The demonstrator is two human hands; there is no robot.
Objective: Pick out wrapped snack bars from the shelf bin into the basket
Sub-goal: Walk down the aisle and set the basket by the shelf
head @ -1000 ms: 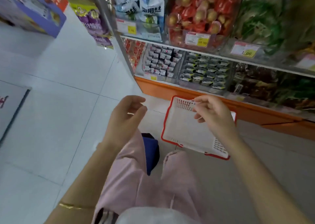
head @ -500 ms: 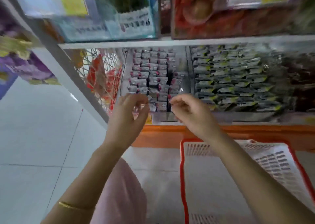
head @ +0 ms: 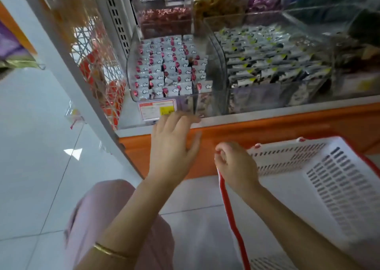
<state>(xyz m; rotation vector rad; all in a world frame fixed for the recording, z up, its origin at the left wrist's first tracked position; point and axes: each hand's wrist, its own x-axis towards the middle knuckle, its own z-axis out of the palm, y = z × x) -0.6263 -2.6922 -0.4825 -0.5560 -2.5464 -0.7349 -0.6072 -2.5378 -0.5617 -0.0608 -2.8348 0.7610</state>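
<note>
Left hand point(head: 174, 144): flat, fingers straight, holding nothing. Its fingertips are up at the shelf's front lip, just under the price tag point(head: 157, 109). Can't tell if they touch the shelf bin point(head: 130, 78).

Right hand point(head: 234, 165): fingers curled at the near corner of the basket point(head: 287, 158), apparently clamped on its red rim. The grip is partly hidden by the knuckles. The hands are near each other, not touching.

Snack bars point(head: 168, 72): silver wrappers with pink ends, packed in rows inside the clear bin at 12 o'clock from the left hand. None are picked yet, and none show in the basket.

The basket sits on the floor point(head: 41, 146) at 4 o'clock in frame, tight against the orange shelf base point(head: 287, 124). It's probably parked there so each bar has a short drop, with the right hand steadying it and the left free to pick.

The neighbour bin at 1 o'clock holds green-tipped packs point(head: 267, 60), which look similar, so there's a mix-up risk.

Next, likely: the left hand goes over the front wall and pinches a front-row bar.
</note>
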